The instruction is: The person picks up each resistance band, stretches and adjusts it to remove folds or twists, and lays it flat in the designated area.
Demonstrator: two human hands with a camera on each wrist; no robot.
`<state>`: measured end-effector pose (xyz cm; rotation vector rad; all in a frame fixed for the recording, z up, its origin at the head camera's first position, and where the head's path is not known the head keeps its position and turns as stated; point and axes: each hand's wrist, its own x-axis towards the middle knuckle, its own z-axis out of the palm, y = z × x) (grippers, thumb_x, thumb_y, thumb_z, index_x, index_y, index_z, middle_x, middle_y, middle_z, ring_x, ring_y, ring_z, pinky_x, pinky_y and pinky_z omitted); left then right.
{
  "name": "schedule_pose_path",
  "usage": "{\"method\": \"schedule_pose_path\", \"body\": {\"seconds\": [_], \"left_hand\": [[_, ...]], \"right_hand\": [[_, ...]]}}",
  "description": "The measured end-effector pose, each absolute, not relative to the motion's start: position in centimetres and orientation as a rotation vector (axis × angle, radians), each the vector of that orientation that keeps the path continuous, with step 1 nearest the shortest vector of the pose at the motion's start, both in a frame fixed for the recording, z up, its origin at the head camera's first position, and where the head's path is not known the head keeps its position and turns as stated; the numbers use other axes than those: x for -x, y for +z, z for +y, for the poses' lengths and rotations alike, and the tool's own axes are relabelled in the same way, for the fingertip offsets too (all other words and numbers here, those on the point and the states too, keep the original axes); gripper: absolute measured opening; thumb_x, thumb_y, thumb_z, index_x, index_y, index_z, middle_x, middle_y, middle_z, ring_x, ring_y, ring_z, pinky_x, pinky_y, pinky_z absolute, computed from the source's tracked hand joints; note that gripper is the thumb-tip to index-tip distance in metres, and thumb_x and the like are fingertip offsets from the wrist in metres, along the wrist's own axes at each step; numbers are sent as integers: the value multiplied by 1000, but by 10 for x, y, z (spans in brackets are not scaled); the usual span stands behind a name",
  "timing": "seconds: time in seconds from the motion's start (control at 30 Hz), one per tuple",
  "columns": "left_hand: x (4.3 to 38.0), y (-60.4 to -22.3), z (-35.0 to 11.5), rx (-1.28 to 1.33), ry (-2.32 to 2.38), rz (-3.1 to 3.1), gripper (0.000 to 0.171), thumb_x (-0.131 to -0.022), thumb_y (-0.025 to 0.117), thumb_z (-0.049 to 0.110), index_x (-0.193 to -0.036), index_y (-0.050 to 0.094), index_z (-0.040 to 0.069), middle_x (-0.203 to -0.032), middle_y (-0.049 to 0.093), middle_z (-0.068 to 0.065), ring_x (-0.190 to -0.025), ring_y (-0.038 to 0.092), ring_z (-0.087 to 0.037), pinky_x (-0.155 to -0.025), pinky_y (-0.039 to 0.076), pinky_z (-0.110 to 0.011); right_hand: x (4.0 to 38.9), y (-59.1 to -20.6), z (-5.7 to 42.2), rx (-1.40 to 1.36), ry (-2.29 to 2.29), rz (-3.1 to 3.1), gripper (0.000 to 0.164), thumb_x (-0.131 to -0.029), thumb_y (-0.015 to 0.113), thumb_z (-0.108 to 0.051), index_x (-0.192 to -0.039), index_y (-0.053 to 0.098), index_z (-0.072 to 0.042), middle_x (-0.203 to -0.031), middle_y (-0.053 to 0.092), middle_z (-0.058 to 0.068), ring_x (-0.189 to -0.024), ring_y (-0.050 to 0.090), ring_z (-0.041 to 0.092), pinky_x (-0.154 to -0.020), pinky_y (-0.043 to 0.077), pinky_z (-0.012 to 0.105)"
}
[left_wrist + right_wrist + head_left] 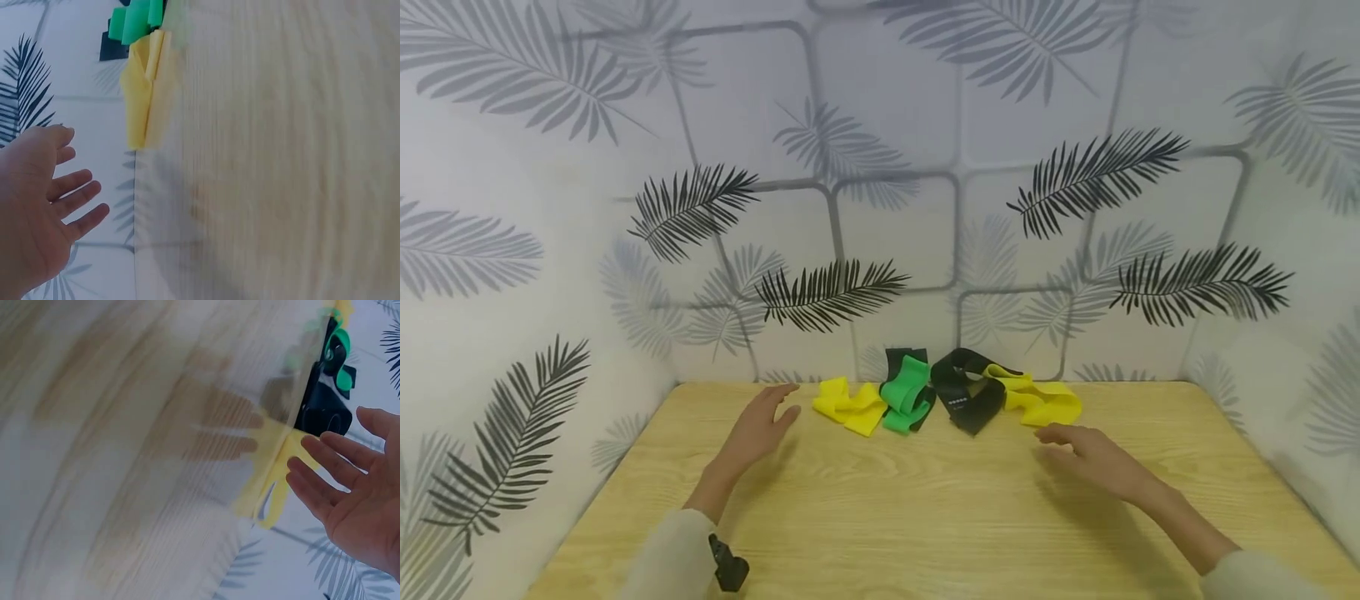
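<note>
Strips of folded yellow cloth (1051, 407) seemed light and soft, best pinched at a raised fold, while the bare left hand (760, 427) and right hand (1097, 458) gripped nothing.

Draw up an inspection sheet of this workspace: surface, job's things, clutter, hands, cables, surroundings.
Surface: wood-grain table.
Job's things: leftmost yellow strip, green strip, black looped strip and rightmost yellow strip, bunched along the table's far side.
Clutter: nothing seen.
Hands: left hand, open, nearest the leftmost yellow strip; right hand, open, near the rightmost yellow strip, contact unclear.
Cables: nothing seen.
Surroundings: leaf-patterned wall.
</note>
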<state>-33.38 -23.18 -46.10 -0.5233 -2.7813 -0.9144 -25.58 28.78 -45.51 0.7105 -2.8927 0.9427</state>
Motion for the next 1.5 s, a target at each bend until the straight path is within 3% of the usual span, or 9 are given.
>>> {"method": "schedule_pose_path", "body": {"seconds": [0.17, 0.3, 0.57, 0.67, 0.83, 1.07, 1.2, 1.33, 1.5], "left_hand": [[346, -466, -198, 553, -870, -2798, 40, -107, 59, 15, -145, 57, 3, -136, 61, -22, -116, 62, -37, -95, 53, -53], [350, -469, -171, 564, -855, -2789, 30, -103, 64, 10, -132, 66, 3, -121, 65, -17, -95, 63, -29, -83, 55, -46], [355, -481, -134, 598, -554, -2763, 34, -98, 72, 10, -131, 66, 5, -131, 62, -16, -120, 53, -36, -99, 49, -52], [355, -487, -130, 554, -432, -2756, 34, -97, 74, 11, -129, 67, 5, -130, 63, -15, -119, 51, -36, -98, 46, -52], [357, -495, -129, 492, -267, -2753, 13, -100, 69, 9, -112, 71, 5, -116, 67, -13, -107, 50, -33, -90, 44, -47], [358, -490, -135, 480, -233, -2734, 19, -102, 61, 2, -120, 63, -3, -132, 56, -21, -125, 47, -41, -98, 45, -54], [352, -476, -141, 515, -356, -2695, 18, -100, 58, -5, -118, 60, -6, -134, 52, -24, -127, 45, -45, -98, 44, -58], [345, -462, -143, 580, -467, -2674, 8, -101, 51, -5, -101, 58, 0, -132, 53, -25, -128, 44, -47, -98, 42, -62], [337, -445, -144, 649, -761, -2700, 20, -110, 42, 5, -98, 58, 3, -124, 58, -20, -122, 49, -41, -102, 41, -61]], "right_hand": [[262, -454, 262, -832, 1030, -2866, 35, -108, 58, -26, -129, 68, 1, -123, 72, 14, -109, 69, 30, -91, 56, 44], [265, -451, 241, -845, 1059, -2854, 34, -107, 59, -31, -126, 71, -4, -118, 74, 6, -107, 69, 25, -90, 55, 41], [272, -452, 207, -852, 1222, -2844, 34, -106, 61, -28, -124, 71, -1, -112, 74, 5, -98, 67, 18, -86, 54, 35], [273, -455, 193, -872, 1283, -2846, 33, -106, 61, -27, -123, 71, 0, -108, 74, 4, -93, 67, 16, -83, 54, 32], [275, -455, 174, -934, 1302, -2832, 33, -105, 62, -25, -123, 71, 2, -104, 75, 6, -89, 69, 16, -80, 54, 30], [278, -445, 158, -961, 1282, -2811, 31, -106, 60, -23, -123, 70, 1, -102, 75, 13, -87, 71, 29, -76, 54, 31], [282, -440, 144, -951, 1263, -2797, 30, -107, 59, -25, -123, 71, -2, -109, 76, 9, -94, 71, 27, -83, 55, 35], [285, -439, 127, -909, 1299, -2760, 28, -107, 60, -24, -125, 71, -5, -119, 74, 8, -107, 68, 24, -91, 55, 41], [291, -441, 104, -823, 1403, -2671, 30, -105, 63, -19, -132, 66, -6, -132, 68, 14, -117, 66, 31, -93, 56, 44]]}}
